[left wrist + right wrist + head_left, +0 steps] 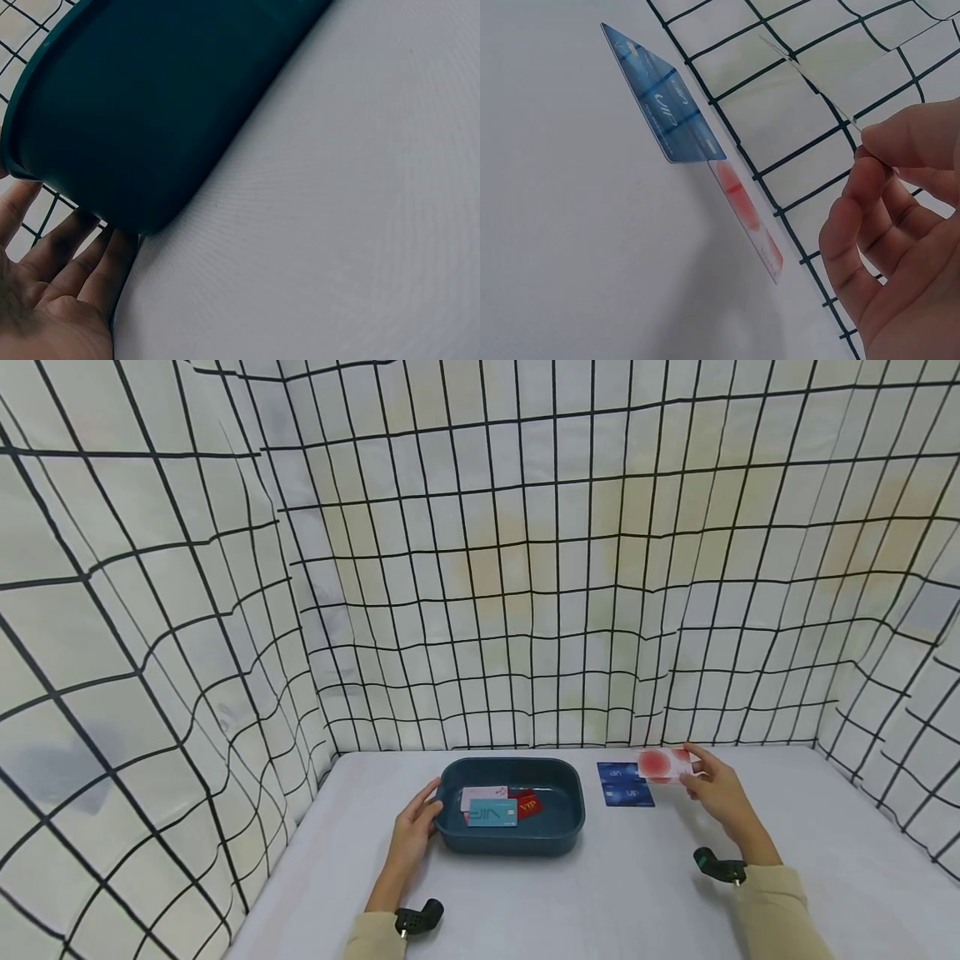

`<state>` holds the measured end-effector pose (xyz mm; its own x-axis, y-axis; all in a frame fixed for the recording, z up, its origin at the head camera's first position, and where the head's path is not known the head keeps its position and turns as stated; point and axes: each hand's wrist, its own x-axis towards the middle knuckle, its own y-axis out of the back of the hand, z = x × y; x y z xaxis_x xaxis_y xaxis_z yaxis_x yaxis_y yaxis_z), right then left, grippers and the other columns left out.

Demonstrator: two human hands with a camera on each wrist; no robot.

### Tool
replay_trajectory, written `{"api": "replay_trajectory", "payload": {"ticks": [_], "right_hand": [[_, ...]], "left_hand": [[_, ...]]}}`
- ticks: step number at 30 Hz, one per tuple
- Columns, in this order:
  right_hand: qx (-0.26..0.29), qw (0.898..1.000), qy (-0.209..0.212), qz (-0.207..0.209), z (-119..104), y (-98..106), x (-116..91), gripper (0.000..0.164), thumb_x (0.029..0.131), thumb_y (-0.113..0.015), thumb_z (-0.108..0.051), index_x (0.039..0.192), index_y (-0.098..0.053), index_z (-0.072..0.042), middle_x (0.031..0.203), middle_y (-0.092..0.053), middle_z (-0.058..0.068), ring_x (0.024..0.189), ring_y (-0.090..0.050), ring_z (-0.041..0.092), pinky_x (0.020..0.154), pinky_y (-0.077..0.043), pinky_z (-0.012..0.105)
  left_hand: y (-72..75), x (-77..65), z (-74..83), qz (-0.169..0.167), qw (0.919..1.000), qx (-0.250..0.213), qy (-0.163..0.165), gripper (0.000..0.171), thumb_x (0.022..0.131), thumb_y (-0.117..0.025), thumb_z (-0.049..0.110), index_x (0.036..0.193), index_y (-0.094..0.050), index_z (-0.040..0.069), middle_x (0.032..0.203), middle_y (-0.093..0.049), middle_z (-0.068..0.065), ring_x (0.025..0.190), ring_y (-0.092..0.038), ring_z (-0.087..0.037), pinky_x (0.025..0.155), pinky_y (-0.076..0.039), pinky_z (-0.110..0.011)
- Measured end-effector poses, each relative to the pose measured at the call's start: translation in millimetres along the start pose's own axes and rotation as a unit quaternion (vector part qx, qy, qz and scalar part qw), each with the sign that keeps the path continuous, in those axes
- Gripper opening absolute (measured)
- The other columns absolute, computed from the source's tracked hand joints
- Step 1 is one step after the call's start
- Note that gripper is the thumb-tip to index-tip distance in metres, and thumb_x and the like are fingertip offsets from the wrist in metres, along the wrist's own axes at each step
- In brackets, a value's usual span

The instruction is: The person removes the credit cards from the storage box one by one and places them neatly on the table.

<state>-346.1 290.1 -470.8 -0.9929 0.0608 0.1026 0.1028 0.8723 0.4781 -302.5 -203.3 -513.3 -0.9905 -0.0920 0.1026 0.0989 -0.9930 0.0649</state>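
My left hand point(412, 839) rests its fingers against the left end of a dark teal tray point(510, 843); in the left wrist view, its fingertips touch the outer wall point(135, 112). Inside the tray lie a light blue card point(492, 813), a red VIP card point(529, 804) and a whitish card point(483, 793), partly overlapping. On the right, my right hand point(716, 789) pinches a thin card point(814, 84) between thumb and finger, seen nearly edge-on in the right wrist view. Below it, a white-and-red card point(739, 199) lies beside blue VIP cards point(664, 101) on the table.
A white-covered table point(525, 902) carries everything. Behind it and along both sides hangs a pale cloth with a black grid point(495, 610), close to the table's back edge. The blue cards point(628, 795) lie right of the tray.
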Motion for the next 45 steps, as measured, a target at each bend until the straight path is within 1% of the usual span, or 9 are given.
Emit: {"api": "replay_trajectory", "payload": {"ticks": [4, 10, 12, 16, 22, 32, 36, 42, 45], "right_hand": [[-0.001, 1.0, -0.016, -0.005, 3.6, 1.3, -1.8, 0.065, 0.102, -0.056, -0.01, 0.161, -0.028, -0.005, 0.113, -0.054, 0.017, 0.079, -0.057, 0.015, 0.068, -0.052, 0.025], [-0.007, 0.999, -0.03, -0.017, 12.1, 1.9, -2.6, 0.064, 0.103, -0.054, -0.009, 0.16, -0.027, -0.003, 0.111, -0.054, 0.017, 0.077, -0.055, 0.014, 0.066, -0.05, 0.024], [-0.009, 0.999, -0.033, -0.021, 15.4, 2.0, -2.2, 0.063, 0.103, -0.053, -0.009, 0.16, -0.027, -0.002, 0.11, -0.054, 0.017, 0.078, -0.054, 0.015, 0.065, -0.05, 0.024], [-0.01, 0.999, -0.04, -0.024, 21.3, 2.3, -1.0, 0.062, 0.103, -0.052, -0.008, 0.159, -0.027, 0.0, 0.107, -0.054, 0.015, 0.078, -0.054, 0.016, 0.064, -0.049, 0.025], [-0.011, 0.998, -0.053, -0.026, 27.9, 3.2, 1.2, 0.062, 0.102, -0.05, -0.009, 0.159, -0.028, -0.001, 0.111, -0.054, 0.016, 0.077, -0.054, 0.016, 0.063, -0.049, 0.026], [-0.016, 0.997, -0.064, -0.028, 33.2, 9.0, -1.6, 0.06, 0.102, -0.046, -0.008, 0.158, -0.028, 0.001, 0.107, -0.051, 0.016, 0.08, -0.051, 0.018, 0.063, -0.046, 0.026], [-0.02, 0.997, -0.069, -0.032, 34.8, 11.8, -2.8, 0.06, 0.102, -0.046, -0.009, 0.159, -0.027, 0.001, 0.11, -0.049, 0.018, 0.083, -0.05, 0.019, 0.064, -0.046, 0.027], [-0.044, 0.995, -0.073, -0.054, 34.9, 13.2, -3.7, 0.062, 0.101, -0.045, -0.008, 0.158, -0.026, 0.002, 0.116, -0.05, 0.025, 0.088, -0.05, 0.023, 0.067, -0.047, 0.028], [-0.053, 0.994, -0.067, -0.064, 35.3, 13.3, -3.2, 0.061, 0.101, -0.046, -0.007, 0.158, -0.026, 0.004, 0.113, -0.051, 0.025, 0.088, -0.05, 0.024, 0.069, -0.046, 0.029]], "left_hand": [[-0.8, 0.2, 0.3, 0.0, 1.0, 0.001, 0.001, 0.047, 0.107, -0.052, 0.02, 0.153, -0.049, 0.021, 0.151, -0.054, -0.019, 0.136, -0.056, -0.034, 0.092, -0.052, -0.02], [-1.7, 0.0, 0.2, -0.003, 1.0, 0.001, 0.004, 0.047, 0.107, -0.052, 0.021, 0.154, -0.047, 0.02, 0.153, -0.052, -0.02, 0.138, -0.055, -0.034, 0.103, -0.053, -0.032], [-1.9, -0.2, 0.3, -0.003, 1.0, 0.001, 0.004, 0.047, 0.107, -0.052, 0.021, 0.154, -0.047, 0.02, 0.153, -0.053, -0.019, 0.138, -0.055, -0.034, 0.104, -0.053, -0.034], [-2.3, -0.4, 1.4, -0.003, 1.0, -0.002, 0.002, 0.047, 0.107, -0.052, 0.021, 0.154, -0.047, 0.02, 0.152, -0.053, -0.02, 0.137, -0.055, -0.034, 0.101, -0.054, -0.03], [-1.3, 0.7, 1.4, -0.001, 1.0, -0.006, -0.001, 0.047, 0.107, -0.053, 0.02, 0.154, -0.048, 0.02, 0.15, -0.055, -0.02, 0.135, -0.057, -0.034, 0.095, -0.054, -0.023], [-0.1, 0.0, 0.5, -0.001, 1.0, -0.006, 0.003, 0.047, 0.107, -0.052, 0.022, 0.154, -0.048, 0.021, 0.151, -0.054, -0.019, 0.137, -0.055, -0.033, 0.098, -0.053, -0.023], [-0.5, -0.7, 0.1, -0.001, 1.0, -0.007, 0.005, 0.047, 0.107, -0.052, 0.021, 0.154, -0.048, 0.021, 0.152, -0.054, -0.019, 0.137, -0.055, -0.033, 0.099, -0.053, -0.024], [-0.9, 0.1, 0.1, -0.003, 1.0, -0.009, 0.003, 0.047, 0.107, -0.052, 0.022, 0.154, -0.048, 0.021, 0.152, -0.054, -0.018, 0.138, -0.055, -0.033, 0.099, -0.053, -0.025], [-1.2, 0.0, 0.6, -0.003, 0.9999, -0.01, 0.003, 0.047, 0.107, -0.052, 0.021, 0.154, -0.047, 0.021, 0.152, -0.053, -0.018, 0.138, -0.055, -0.033, 0.101, -0.053, -0.028]]}}
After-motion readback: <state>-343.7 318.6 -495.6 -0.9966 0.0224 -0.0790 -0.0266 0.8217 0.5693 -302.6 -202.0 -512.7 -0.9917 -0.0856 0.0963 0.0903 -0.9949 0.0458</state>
